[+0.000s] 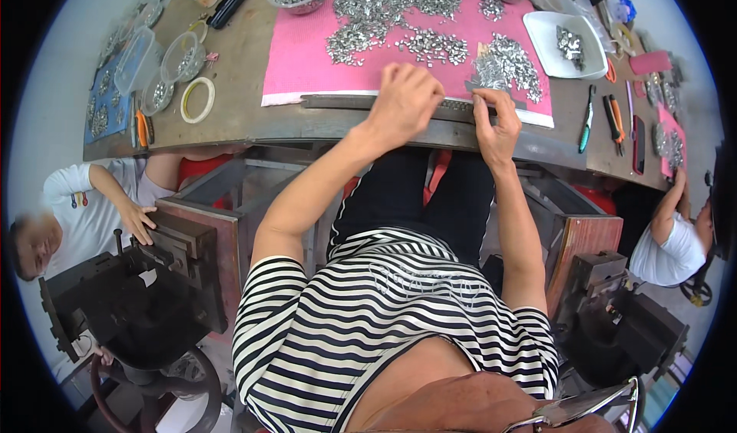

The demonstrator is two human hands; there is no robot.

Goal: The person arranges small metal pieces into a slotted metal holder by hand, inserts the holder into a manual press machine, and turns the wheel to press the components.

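Observation:
A long, narrow grey metal strip (334, 102) lies along the front edge of a pink mat (299, 57), with a row of small pieces or slots showing between my hands. Above its middle, my left hand (407, 99) is closed, fingers curled in; what they hold, if anything, is hidden. My right hand (497, 124) grips the strip near its right end between thumb and fingers. Just beyond my right fingertips lies a heap of small shiny metal pieces (510, 64). Further heaps of metal pieces (368, 7) spread over the mat.
A white tray (537, 30) holds more pieces at right, with a toothbrush (587, 118), pliers (614, 122) and a phone (639, 145) nearby. At left are a tape roll (186, 110) and plastic tubs (138, 61). Machines (176, 256) and other people flank me.

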